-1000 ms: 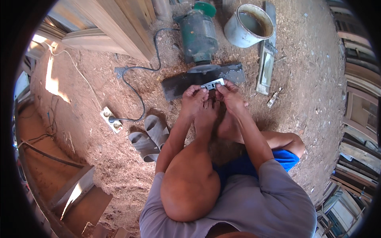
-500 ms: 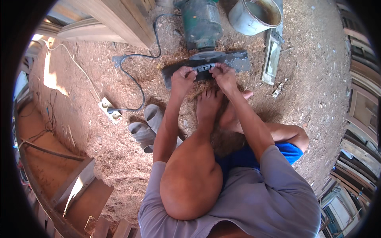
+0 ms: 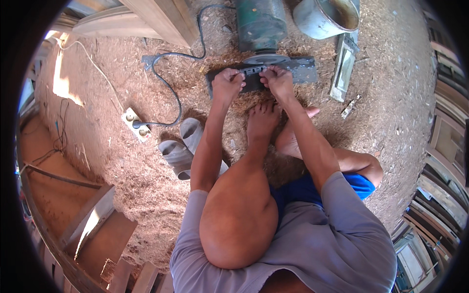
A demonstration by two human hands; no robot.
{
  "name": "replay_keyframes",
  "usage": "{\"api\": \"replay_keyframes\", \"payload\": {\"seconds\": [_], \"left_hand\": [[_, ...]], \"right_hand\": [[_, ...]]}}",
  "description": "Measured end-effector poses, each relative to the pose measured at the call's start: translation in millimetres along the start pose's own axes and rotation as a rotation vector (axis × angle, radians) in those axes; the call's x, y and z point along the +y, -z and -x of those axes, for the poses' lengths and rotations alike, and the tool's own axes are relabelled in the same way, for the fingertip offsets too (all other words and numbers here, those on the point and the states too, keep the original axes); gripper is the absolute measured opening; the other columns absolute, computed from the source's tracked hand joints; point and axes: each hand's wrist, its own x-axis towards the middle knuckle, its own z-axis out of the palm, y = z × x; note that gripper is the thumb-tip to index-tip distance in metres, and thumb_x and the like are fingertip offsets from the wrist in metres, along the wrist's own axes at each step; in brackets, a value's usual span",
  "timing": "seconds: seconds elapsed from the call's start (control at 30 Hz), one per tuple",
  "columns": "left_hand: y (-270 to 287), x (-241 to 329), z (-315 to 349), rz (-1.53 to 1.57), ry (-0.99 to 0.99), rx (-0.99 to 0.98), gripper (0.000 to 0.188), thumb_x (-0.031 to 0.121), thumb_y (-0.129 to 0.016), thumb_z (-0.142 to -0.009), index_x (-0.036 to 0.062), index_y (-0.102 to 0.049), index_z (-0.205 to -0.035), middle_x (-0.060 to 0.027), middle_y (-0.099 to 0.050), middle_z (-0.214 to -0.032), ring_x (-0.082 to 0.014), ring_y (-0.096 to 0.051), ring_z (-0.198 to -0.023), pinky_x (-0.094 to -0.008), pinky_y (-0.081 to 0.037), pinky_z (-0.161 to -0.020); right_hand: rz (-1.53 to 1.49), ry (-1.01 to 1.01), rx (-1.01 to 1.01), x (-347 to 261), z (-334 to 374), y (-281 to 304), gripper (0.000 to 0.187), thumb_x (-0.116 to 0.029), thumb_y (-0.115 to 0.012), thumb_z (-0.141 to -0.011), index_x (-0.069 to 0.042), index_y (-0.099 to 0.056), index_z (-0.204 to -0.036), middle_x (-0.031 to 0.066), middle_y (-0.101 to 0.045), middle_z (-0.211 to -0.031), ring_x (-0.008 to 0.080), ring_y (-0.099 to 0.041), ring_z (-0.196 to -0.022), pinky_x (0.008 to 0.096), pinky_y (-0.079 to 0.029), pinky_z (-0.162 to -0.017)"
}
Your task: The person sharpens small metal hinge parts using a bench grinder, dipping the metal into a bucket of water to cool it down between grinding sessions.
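Note:
Both my hands hold a short, flat metal plate with slots (image 3: pixel 253 71), stretched level between them. My left hand (image 3: pixel 228 87) pinches its left end between thumb and fingers, while my right hand (image 3: pixel 278 82) grips the right end. Just beyond the plate is a round grey grinding disc (image 3: pixel 266 59) on the shaft of a green electric motor (image 3: pixel 261 24). The plate's far edge lies at or very near the disc; whether they touch I cannot tell. Beneath hands and disc, a dark flat board (image 3: pixel 304 71) rests on the ground.
A pale bucket (image 3: pixel 317 22) stands right of the motor, near a long narrow metal piece (image 3: pixel 342 73). The motor's black cable (image 3: pixel 180 97) runs to a power strip (image 3: pixel 136 125) at left. Grey slippers (image 3: pixel 177 155) lie beside my left forearm. Wood shavings (image 3: pixel 146 195) cover the ground.
The plate has shifted left along the disc and slightly closer to it, both hands moving with it. Both grips stay the same. The whole view has also shifted a little.

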Motion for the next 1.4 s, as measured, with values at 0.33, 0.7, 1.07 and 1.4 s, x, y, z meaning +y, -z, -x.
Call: {"api": "replay_keyframes", "payload": {"seconds": [0.33, 0.7, 1.07, 1.4], "left_hand": [[1.4, -4.9, -3.8, 0.049, 0.039, 0.003, 0.015, 0.009, -0.061, -0.089, -0.0033, -0.061, -0.097, -0.0091, -0.068, -0.084, -0.0123, -0.067, -0.068, -0.0220, -0.053, -0.057], [-2.2, -9.5, -11.8, 0.098, 0.069, 0.005, 0.016, 0.010, -0.060, -0.090, -0.0032, -0.060, -0.098, -0.0095, -0.067, -0.084, -0.0132, -0.067, -0.067, -0.0224, -0.053, -0.056], [-3.2, -3.4, -18.8, 0.241, 0.056, -0.015, 0.019, 0.008, -0.061, -0.087, -0.0083, -0.059, -0.098, -0.0143, -0.067, -0.083, -0.0174, -0.068, -0.067, -0.0246, -0.056, -0.055], [-6.2, -1.3, -20.9, 0.258, 0.078, -0.046, 0.018, 0.007, -0.061, -0.087, -0.0073, -0.058, -0.097, -0.0150, -0.067, -0.084, -0.0179, -0.068, -0.069, -0.0240, -0.055, -0.055]], "right_hand": [[-0.029, -0.016, 0.008, 3.8, -3.3, -5.1, 0.016, -0.011, -0.058, -0.090, 0.002, -0.063, -0.097, 0.0072, -0.070, -0.084, 0.0088, -0.063, -0.063, 0.0217, -0.048, -0.054], [-0.060, -0.011, 0.025, 6.6, -9.6, -4.6, 0.020, -0.009, -0.060, -0.087, 0.005, -0.062, -0.101, 0.0098, -0.070, -0.082, 0.0111, -0.066, -0.062, 0.0218, -0.048, -0.050], [-0.157, -0.055, 0.060, 1.3, -5.6, -6.9, 0.008, -0.008, -0.061, -0.087, -0.001, -0.064, -0.090, 0.0071, -0.070, -0.080, 0.0109, -0.066, -0.062, 0.0216, -0.047, -0.049], [-0.198, -0.076, 0.072, 2.5, -3.8, -4.6, 0.009, -0.010, -0.061, -0.088, -0.002, -0.063, -0.090, 0.0077, -0.070, -0.084, 0.0120, -0.067, -0.067, 0.0221, -0.048, -0.052]]}}
